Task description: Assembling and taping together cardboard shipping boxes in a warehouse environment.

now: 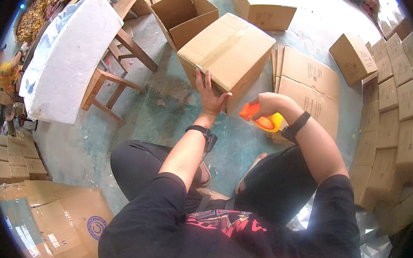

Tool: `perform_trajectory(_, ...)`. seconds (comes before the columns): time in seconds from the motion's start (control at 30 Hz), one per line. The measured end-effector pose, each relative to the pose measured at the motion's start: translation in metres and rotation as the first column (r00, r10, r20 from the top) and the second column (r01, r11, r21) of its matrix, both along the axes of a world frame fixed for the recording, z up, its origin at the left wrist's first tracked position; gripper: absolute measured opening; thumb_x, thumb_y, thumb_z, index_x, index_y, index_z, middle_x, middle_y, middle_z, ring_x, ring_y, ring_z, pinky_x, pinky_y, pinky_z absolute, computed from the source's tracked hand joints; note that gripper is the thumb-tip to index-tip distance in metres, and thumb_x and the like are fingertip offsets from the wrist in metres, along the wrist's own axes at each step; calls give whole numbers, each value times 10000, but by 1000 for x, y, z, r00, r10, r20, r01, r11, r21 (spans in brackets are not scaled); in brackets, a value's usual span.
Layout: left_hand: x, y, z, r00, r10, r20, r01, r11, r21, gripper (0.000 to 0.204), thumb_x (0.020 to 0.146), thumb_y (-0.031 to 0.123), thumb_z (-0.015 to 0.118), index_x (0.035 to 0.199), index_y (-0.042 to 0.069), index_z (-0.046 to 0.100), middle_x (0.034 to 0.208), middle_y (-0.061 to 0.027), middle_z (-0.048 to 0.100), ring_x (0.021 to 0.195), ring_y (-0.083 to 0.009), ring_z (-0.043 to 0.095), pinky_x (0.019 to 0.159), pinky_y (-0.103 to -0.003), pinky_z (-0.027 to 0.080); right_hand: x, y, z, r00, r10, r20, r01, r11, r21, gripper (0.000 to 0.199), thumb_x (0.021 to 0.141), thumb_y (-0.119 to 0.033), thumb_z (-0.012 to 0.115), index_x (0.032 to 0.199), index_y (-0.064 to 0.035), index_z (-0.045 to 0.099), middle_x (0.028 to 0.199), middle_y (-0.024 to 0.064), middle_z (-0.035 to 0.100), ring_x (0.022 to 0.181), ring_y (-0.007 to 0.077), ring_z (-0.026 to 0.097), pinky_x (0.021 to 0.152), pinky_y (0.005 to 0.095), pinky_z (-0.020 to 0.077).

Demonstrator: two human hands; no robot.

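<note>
A taped cardboard box (pixel 227 43) stands in front of me, with a strip of tape across its top. My left hand (pixel 210 94) lies against its near left side, fingers stretched up over the top edge and thumb spread to the right. My right hand (pixel 267 103) is closed around an orange tape dispenser (pixel 250 110), held close to the box's near corner. A yellow tape roll (pixel 269 122) shows below the fingers. Whether the dispenser touches the box I cannot tell.
Behind it stands an open box (pixel 184 15); another box (pixel 265 10) is farther back. Flattened cartons (pixel 308 83) lie on the right, beside stacked small boxes (pixel 395 92). To the left are a wooden stool (pixel 110 88) and a white foam sheet (pixel 74 56). A carton (pixel 74 224) sits lower left.
</note>
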State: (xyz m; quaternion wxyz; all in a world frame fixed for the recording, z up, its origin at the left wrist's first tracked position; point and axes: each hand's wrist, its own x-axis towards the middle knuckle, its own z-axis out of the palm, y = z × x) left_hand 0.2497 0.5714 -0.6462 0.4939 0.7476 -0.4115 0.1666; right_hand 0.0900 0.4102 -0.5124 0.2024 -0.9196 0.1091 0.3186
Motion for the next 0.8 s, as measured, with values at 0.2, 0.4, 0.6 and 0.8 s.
perform_trajectory(0.2,27,20,15,999,26,-42,-29,998,-64,528,867,503,703,1259,149,681,1456,-195,414,1277,-340,494,1075,-442,408,1,-2,-6,999,3,-37,-4,1000,-27,788,699,-528,808,1317,-73,631,1140,184,707,1052,310,672,925,368,524)
perform_trajectory(0.4,-6,19,29,999,-32,24,32,999,-11,923,685,631,795,1424,156,512,1462,-236,368,1318,-411,415,1092,-512,364,-13,-12,-22,998,-23,55,25,999,-39,671,675,-514,815,1156,-56,714,1037,197,720,935,348,690,839,416,552)
perform_trajectory(0.6,9,23,29,998,57,22,-58,998,5,1003,520,546,907,1352,130,530,1435,-239,376,1311,-419,403,1080,-530,371,2,5,-6,1000,17,-5,-17,999,-37,740,687,-534,808,1254,-82,662,1072,191,716,979,333,682,869,392,539)
perform_trajectory(0.8,24,17,27,996,-24,-89,24,1000,-5,821,527,390,944,1242,144,625,1404,-201,403,1212,-352,502,1018,-468,450,0,2,-8,998,12,-60,-16,998,-60,761,689,-531,808,1285,-86,648,1114,185,711,1024,332,674,909,397,531)
